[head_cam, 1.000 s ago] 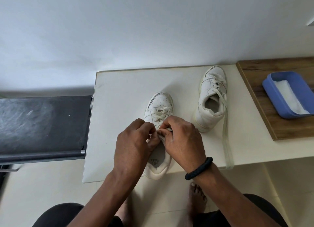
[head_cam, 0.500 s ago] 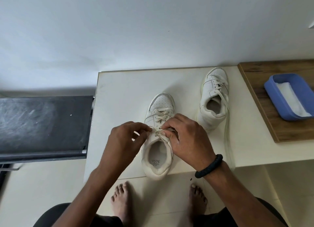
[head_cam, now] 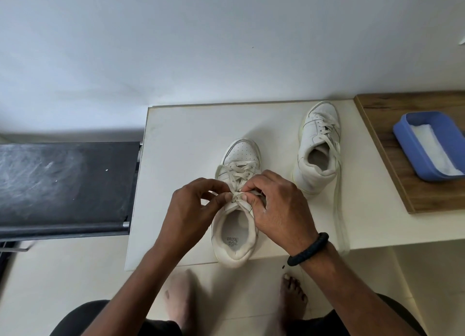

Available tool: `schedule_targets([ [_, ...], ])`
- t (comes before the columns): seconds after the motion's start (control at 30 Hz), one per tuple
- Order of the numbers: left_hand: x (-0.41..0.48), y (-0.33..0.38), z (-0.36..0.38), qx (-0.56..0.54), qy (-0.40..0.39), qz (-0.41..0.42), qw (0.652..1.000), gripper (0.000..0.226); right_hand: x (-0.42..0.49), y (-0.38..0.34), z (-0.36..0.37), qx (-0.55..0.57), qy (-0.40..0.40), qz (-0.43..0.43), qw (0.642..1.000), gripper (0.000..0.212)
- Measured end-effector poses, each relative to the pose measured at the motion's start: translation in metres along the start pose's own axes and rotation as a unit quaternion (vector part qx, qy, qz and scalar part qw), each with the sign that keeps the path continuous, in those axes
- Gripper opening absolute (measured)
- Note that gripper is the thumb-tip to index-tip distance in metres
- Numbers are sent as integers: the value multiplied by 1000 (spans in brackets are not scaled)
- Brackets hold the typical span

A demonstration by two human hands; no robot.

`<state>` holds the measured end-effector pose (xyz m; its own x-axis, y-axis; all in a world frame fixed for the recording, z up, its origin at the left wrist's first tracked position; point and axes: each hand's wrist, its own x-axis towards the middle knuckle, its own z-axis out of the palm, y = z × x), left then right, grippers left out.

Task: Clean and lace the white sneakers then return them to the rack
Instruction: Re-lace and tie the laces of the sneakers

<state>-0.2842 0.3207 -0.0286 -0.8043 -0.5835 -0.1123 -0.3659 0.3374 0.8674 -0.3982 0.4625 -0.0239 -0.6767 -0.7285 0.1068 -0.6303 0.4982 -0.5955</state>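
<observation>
- At the near edge of the white table, the near sneaker stands heel toward you, toe away. That puts its top eyelets directly under your hands.
- Your left hand pinches the lace between thumb and forefinger at the top of the tongue. The other fingers are curled loosely.
- Your right hand pinches the same lace from the opposite side, fingertips almost touching the left's. The grip appears set for tying or tightening the final crossing. I cannot tell whether a knot is formed.
- The far sneaker stands well apart to your right, laced but untied, its loose lace trailing to the table edge. I judge it is parked there for its turn.
- A blue tray holding a white cloth sits on the wooden board, out of the work area. This suggests cleaning is finished.
- Against the frame one second earlier, your hands sit closer to the toe, and more of the shoe opening shows.
- Against the frame half a second earlier, your left fingertips are drawn in toward the right's. Both sneakers and the tray lie as they did.
</observation>
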Motion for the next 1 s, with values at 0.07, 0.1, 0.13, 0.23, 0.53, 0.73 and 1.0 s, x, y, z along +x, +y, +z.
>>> schedule_targets([
  [0.07,1,-1,-2,-1,-4,5,1000,4,0,0,0,1,2,1,1000,4],
  [0.1,2,-2,-2,11,-6,18,1000,5,0,0,1,1,3,1,1000,4],
  [0.13,3,-5,-2,34,-4,36,999,6,0,0,1,1,2,1,1000,4],
  [0.23,7,-11,0,101,19,95,990,11,0,0,1,-3,0,0,1000,4],
  [0.53,11,-11,-7,113,-6,149,982,8,0,-1,0,-7,-4,3,1000,3],
  [0.73,13,-12,-6,97,-48,98,989,5,0,-2,-2,-5,-10,0,1000,5],
  [1.0,14,-14,-16,-72,-97,-89,989,10,-4,-1,-16,60,-41,49,996,17],
])
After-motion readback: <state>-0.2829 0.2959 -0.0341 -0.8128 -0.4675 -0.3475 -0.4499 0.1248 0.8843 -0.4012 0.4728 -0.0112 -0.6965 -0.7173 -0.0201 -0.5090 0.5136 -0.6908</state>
